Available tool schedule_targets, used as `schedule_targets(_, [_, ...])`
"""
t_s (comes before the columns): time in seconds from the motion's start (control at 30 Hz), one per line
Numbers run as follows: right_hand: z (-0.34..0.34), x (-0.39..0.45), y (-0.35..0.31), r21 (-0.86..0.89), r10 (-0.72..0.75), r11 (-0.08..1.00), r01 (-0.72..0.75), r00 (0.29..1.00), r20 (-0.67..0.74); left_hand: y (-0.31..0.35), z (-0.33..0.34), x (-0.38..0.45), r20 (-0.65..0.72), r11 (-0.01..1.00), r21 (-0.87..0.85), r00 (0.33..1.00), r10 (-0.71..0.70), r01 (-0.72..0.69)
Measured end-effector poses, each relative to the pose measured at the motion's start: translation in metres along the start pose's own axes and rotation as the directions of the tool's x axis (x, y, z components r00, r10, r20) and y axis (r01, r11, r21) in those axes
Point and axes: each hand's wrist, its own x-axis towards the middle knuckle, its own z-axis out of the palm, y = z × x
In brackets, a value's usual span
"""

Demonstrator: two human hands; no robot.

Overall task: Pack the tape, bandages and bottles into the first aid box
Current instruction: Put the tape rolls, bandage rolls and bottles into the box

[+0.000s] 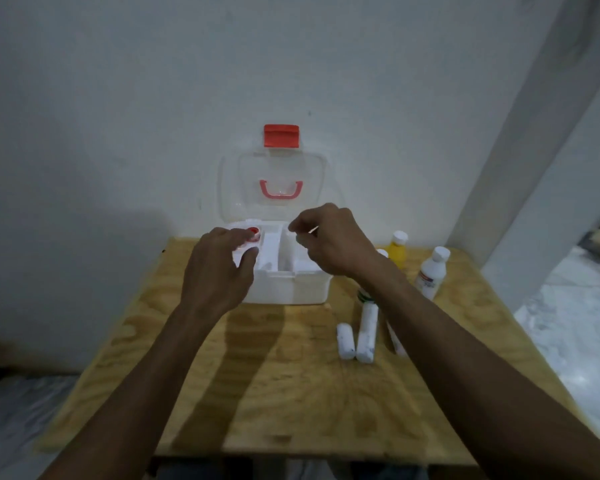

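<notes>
The white first aid box [291, 287] stands at the table's far edge, its clear lid [281, 174] open against the wall. My left hand [219, 271] is over the box's left side, its fingers around a white tape roll with a red core [253, 234]. Above the right compartment, my right hand [329, 240] hovers with its fingertips pinched together; I see nothing clearly in them. Two white bandage rolls [345, 341] [366, 332] lie right of the box, and a third [397, 342] is partly hidden by my right forearm. A yellow bottle [397, 252] and a white bottle [432, 273] stand at the back right.
The plywood table [291, 375] ends close to the wall behind the box. Another bottle cap [382, 252] shows behind my right wrist, and a green-banded item [363, 296] lies beside the box. A white pillar [534, 150] rises at the right.
</notes>
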Motion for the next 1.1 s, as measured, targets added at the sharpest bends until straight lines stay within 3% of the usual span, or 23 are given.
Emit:
schedule_targets(0.2, [-0.028,-0.081,0.053,-0.013,0.181,0.983,-0.181,0.983,0.009,0.035,0.025,-0.054,0.222,0.985,-0.171,0.975,0.0,0.038])
schedule_targets(0.4, [0.002,-0.102,0.086,-0.102,0.4,0.913,-0.395,0.916,0.035,0.053,0.072,-0.073,0.473,0.986,-0.108,0.879,-0.06,0.125])
schedule_targets(0.57, [0.019,-0.101,0.088,-0.179,0.441,0.885,-0.43,0.897,0.026,0.062,0.09,-0.073,0.561,0.991,-0.056,0.825,-0.071,0.124])
schedule_targets(0.8, [0.02,-0.097,0.088,-0.152,0.462,0.88,-0.45,0.886,0.048,0.06,0.086,-0.067,0.634,0.994,-0.048,0.772,-0.05,0.103])
schedule_targets(1.1, [0.017,-0.104,0.08,-0.05,0.467,0.884,-0.464,0.881,0.078,0.067,0.08,-0.073,0.636,0.991,-0.075,0.771,-0.036,0.108])
